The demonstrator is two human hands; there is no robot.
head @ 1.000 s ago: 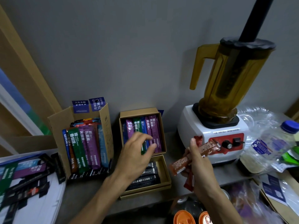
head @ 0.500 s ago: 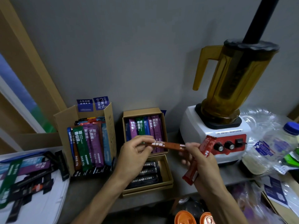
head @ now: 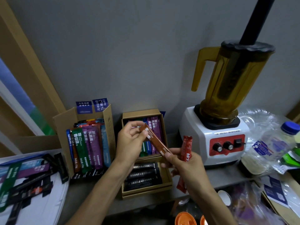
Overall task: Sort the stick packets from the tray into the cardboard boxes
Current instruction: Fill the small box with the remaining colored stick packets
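My left hand [head: 129, 143] pinches the upper end of a brown stick packet [head: 155, 142] in front of the upright small box [head: 142, 114] of purple, green and blue packets. My right hand [head: 183, 166] touches the brown packet's lower end and grips a red stick packet [head: 186, 146] that stands upright through the fist. Below lies a flat small box [head: 168, 181] with black packets. A taller cardboard box [head: 61, 125] at the left holds several colourful packets. The white tray [head: 53, 207] at the far left carries several loose packets.
A white blender [head: 215, 143] with an amber jug stands at the right against the grey wall. Beside it are a plastic bottle with a blue cap [head: 274, 143] and crumpled clear bags. Orange lids [head: 185, 219] show at the bottom edge.
The left hand left the upright small box and took hold of the brown packet from the right hand. That packet now slants, its upper end raised toward the box. The red one stays in the right hand.
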